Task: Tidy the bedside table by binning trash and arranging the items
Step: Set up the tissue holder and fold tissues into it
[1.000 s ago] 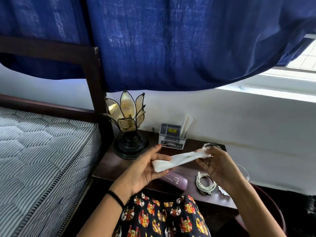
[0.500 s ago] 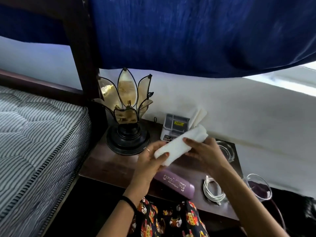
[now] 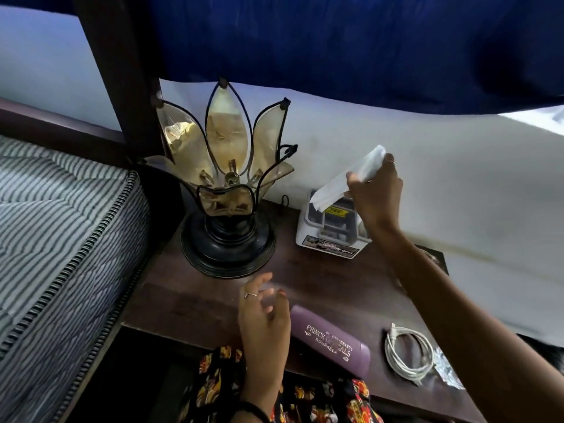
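The folded white tissue (image 3: 351, 178), gripped by both hands half a second ago, has been lifted by the right hand (image 3: 375, 193) alone to the small white organiser box (image 3: 331, 233).

The tissue's lower end is held pinched over the box, which is marked "OPEL". The left hand (image 3: 264, 319) is hovering with fingers loosely spread beside the purple spectacle case (image 3: 331, 343), printed "PRINCE … ROURKELA". A coiled white cable (image 3: 407, 354) and black-based petal lamp (image 3: 227, 184) are set on the dark wooden bedside table (image 3: 189, 294).
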Action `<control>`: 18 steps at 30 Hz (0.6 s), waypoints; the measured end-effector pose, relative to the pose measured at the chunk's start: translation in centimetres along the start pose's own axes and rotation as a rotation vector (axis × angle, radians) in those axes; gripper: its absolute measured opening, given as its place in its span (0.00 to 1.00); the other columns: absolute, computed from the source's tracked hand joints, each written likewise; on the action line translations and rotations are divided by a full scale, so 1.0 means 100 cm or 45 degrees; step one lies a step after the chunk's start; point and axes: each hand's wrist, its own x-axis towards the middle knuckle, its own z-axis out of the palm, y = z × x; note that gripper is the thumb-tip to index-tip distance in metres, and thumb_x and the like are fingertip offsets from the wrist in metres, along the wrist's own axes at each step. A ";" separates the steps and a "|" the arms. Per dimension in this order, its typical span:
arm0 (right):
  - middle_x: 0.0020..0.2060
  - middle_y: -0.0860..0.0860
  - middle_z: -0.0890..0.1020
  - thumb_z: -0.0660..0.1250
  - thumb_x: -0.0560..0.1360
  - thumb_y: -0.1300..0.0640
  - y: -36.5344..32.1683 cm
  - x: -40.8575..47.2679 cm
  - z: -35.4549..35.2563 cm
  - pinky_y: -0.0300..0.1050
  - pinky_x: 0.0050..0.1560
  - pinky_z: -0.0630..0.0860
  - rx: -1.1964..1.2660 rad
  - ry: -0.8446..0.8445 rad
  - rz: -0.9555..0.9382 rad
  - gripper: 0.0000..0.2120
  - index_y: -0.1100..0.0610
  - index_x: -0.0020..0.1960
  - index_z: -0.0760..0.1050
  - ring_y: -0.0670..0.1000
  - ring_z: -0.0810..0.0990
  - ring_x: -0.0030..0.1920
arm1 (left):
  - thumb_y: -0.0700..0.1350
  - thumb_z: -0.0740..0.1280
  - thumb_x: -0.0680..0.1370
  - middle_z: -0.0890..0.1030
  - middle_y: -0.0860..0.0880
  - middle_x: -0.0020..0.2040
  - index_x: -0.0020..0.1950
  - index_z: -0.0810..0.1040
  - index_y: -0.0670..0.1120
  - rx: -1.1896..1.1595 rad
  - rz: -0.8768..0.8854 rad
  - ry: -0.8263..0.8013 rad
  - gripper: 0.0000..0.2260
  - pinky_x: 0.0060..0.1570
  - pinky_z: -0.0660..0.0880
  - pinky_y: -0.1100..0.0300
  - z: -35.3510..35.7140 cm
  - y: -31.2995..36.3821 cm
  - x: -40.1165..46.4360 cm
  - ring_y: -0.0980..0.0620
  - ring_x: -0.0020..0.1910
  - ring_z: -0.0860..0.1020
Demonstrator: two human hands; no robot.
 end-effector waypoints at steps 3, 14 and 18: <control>0.42 0.54 0.75 0.65 0.72 0.60 0.008 0.003 0.008 0.46 0.40 0.77 -0.064 0.019 0.037 0.19 0.62 0.61 0.66 0.55 0.76 0.40 | 0.36 0.64 0.75 0.74 0.53 0.55 0.56 0.74 0.51 0.016 -0.015 0.055 0.13 0.41 0.72 0.73 0.001 -0.003 0.003 0.64 0.47 0.76; 0.53 0.61 0.76 0.64 0.73 0.67 0.026 0.000 0.045 0.52 0.48 0.76 -0.319 -0.150 -0.314 0.35 0.60 0.75 0.52 0.60 0.78 0.43 | 0.33 0.63 0.73 0.75 0.52 0.53 0.53 0.73 0.51 0.071 0.042 0.109 0.15 0.40 0.72 0.73 0.007 -0.006 0.003 0.61 0.47 0.76; 0.66 0.58 0.66 0.59 0.77 0.63 0.035 -0.004 0.056 0.53 0.51 0.75 -0.411 -0.256 -0.270 0.28 0.58 0.75 0.54 0.63 0.77 0.50 | 0.33 0.62 0.73 0.74 0.53 0.53 0.54 0.73 0.50 0.104 0.061 0.109 0.15 0.41 0.73 0.71 0.009 -0.008 0.004 0.60 0.47 0.76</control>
